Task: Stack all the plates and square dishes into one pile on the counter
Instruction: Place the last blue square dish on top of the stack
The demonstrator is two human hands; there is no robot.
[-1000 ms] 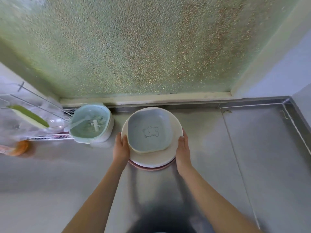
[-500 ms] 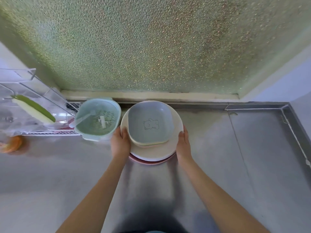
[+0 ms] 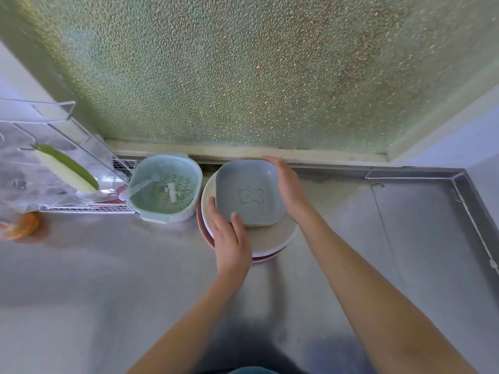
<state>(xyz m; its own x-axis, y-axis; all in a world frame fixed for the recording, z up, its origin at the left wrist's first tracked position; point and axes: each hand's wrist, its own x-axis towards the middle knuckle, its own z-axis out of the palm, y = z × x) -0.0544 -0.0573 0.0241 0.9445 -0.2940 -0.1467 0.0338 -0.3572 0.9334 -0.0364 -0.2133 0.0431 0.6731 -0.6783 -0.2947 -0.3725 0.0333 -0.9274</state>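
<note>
A grey-blue square dish (image 3: 249, 195) with a bear drawing lies on top of a cream round plate (image 3: 270, 236). Under that plate a pink plate (image 3: 266, 259) shows only its rim. The pile rests on the steel counter (image 3: 108, 279) close to the window sill. My left hand (image 3: 232, 244) grips the dish's near left corner, thumb on the rim. My right hand (image 3: 290, 190) is cupped along the dish's right side, with fingertips at its far corner. The dish sits off-centre, towards the back of the plate.
A pale green strainer basket (image 3: 164, 187) stands just left of the pile, almost touching it. Further left is a wire rack (image 3: 54, 168) with a green-and-white object and plastic wrap. An orange item (image 3: 19, 226) lies at the left edge. A raised steel lip (image 3: 472, 206) bounds the counter at right.
Both hands have left the sides of the round plates and moved onto the square dish, left to its near corner, right up along its right side. The pile sits closer to the strainer.
</note>
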